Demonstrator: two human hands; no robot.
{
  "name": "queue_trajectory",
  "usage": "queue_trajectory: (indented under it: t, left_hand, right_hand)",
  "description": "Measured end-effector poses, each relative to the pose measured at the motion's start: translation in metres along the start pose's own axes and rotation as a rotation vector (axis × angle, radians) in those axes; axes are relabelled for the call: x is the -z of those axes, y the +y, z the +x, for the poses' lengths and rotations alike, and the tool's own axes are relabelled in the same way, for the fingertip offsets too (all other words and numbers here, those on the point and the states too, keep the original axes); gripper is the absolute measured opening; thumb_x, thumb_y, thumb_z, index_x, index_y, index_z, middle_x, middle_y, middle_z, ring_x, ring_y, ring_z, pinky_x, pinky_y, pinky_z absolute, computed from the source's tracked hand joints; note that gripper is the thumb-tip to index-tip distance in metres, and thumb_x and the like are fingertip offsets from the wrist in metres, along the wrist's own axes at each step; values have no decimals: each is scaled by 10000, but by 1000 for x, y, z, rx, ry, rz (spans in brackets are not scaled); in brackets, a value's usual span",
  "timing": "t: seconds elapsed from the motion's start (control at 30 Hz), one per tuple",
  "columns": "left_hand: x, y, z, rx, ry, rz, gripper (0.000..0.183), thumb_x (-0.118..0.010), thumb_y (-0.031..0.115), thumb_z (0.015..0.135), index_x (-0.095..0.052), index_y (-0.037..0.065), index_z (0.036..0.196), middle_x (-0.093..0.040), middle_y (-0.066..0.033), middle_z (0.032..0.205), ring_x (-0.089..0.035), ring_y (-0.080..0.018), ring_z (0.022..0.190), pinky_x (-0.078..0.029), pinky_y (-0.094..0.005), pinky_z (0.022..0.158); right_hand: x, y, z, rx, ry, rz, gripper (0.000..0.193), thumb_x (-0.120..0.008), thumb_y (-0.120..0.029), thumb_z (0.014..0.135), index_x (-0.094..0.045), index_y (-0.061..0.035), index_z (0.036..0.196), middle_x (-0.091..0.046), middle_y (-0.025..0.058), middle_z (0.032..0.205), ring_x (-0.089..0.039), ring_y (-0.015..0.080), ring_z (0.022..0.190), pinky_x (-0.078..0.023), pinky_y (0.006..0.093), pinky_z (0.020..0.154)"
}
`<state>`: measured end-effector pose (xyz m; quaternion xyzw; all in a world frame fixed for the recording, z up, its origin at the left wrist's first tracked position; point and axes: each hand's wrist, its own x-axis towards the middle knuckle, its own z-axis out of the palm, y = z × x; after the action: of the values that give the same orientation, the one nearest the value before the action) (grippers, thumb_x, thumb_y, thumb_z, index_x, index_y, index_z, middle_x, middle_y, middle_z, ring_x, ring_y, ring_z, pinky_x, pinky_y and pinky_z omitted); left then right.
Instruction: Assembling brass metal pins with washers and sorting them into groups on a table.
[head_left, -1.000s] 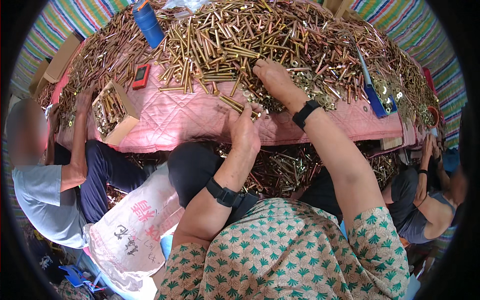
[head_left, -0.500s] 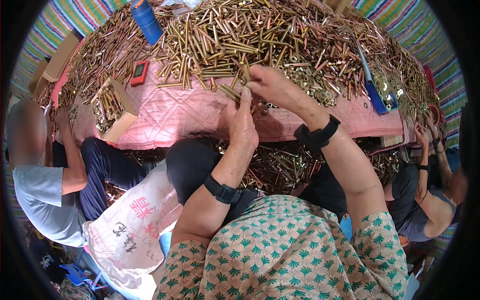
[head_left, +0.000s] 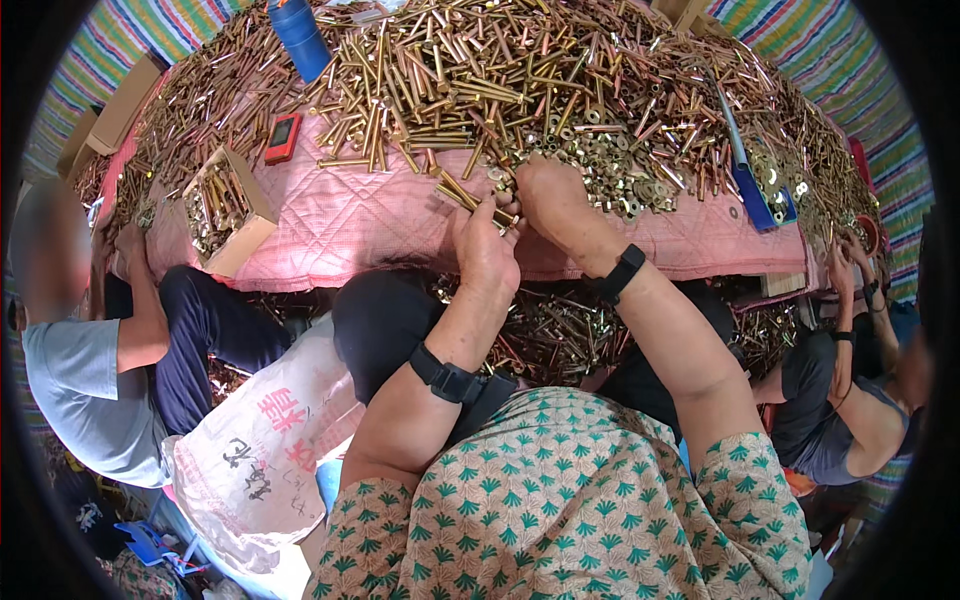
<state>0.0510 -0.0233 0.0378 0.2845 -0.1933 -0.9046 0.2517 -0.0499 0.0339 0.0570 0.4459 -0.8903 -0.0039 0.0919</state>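
Observation:
My left hand is closed around a few long gold-coloured bolts, which stick out past the thumb toward the upper left. Just right of it, my right hand is at the near edge of a heap of small nuts and washers. Its fingers are curled, and anything between them is hidden. Behind both hands spreads a big pile of loose bolts. A pink quilted cloth lies beneath it all.
An open cardboard box with bolts and nuts stands left, near a red-and-black device. A blue cylinder is farther back. At right sits a blue tray with washers. People work at both sides. A white sack lies lower left.
My right hand has come away from the bolts by my left hand and moved right, its fingers curling down by the nuts. The left hand still holds its bolts.

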Motion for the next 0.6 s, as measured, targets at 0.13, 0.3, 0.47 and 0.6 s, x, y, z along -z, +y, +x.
queue_trajectory:
  t: [0.13, 0.3, 0.47, 0.6]
  left_hand:
    - [0, 3, -2, -23, 14, 31, 150, -498, 119, 937, -472, 81, 1080, -600, -61, 878, -583, -173, 766, -481, -350, 669]
    - [2, 3, -3, -18, 15, 41, 152, -496, 112, 937, -470, 83, 1084, -597, -57, 882, -582, -171, 783, -482, -347, 668]
    - [-1, 2, -1, -4, 28, 98, 129, -478, 105, 940, -470, 87, 1068, -583, -50, 875, -574, -164, 780, -483, -337, 661]
    - [-3, -4, 0, 14, -5, 127, 104, -473, 94, 937, -469, 95, 1040, -574, -46, 871, -567, -159, 773, -482, -333, 655]
  right_hand:
    - [9, -3, 12, -116, -129, 51, 131, -657, -138, 714, -691, -35, 787, -673, 147, 797, -681, 299, 763, -548, 374, 646]
    - [16, 1, 22, -169, -198, 100, 154, -632, -136, 707, -695, -35, 806, -676, 159, 819, -678, 329, 766, -546, 402, 665]
    - [23, 22, 18, -148, 121, 116, 131, -627, -116, 712, -656, -7, 780, -663, 174, 789, -666, 326, 774, -541, 403, 658]
    - [28, 53, 21, -141, 187, 289, 92, -608, -64, 718, -611, 1, 784, -628, 186, 822, -623, 378, 771, -512, 422, 691]
